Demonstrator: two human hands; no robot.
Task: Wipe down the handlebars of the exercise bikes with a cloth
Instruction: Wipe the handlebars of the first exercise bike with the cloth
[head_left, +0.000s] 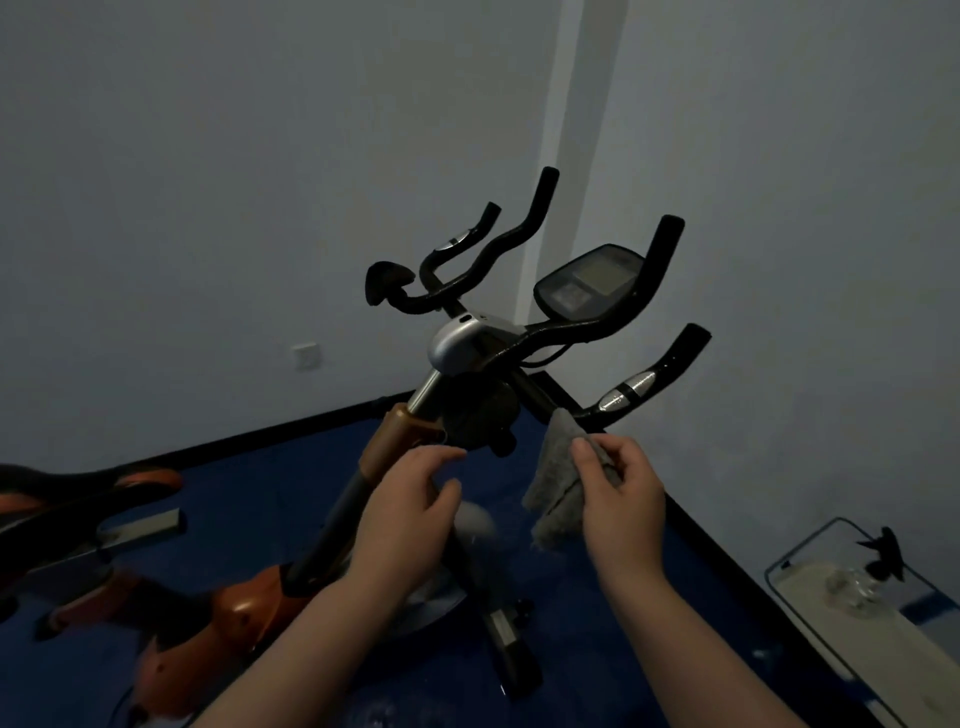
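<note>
An orange and black bike saddle (88, 488) is seen at the far left, above the dark blue floor mat (270, 493). The left hand (410, 519) is held loosely curled, empty, just below the orange steering post (400, 441). The black foam handlebars (571, 332) are raised in the middle. The grey fluffy cloth (556, 483) is pinched by the right hand (623, 499), its top edge touching the lower right bar

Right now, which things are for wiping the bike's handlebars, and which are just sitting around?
For the job:
- grey cloth, pinched by the right hand
- black handlebars
- left hand, near the bike's post

Just sitting around:
- display console
- orange seat of another bike
- wall socket
- wire rack
</note>
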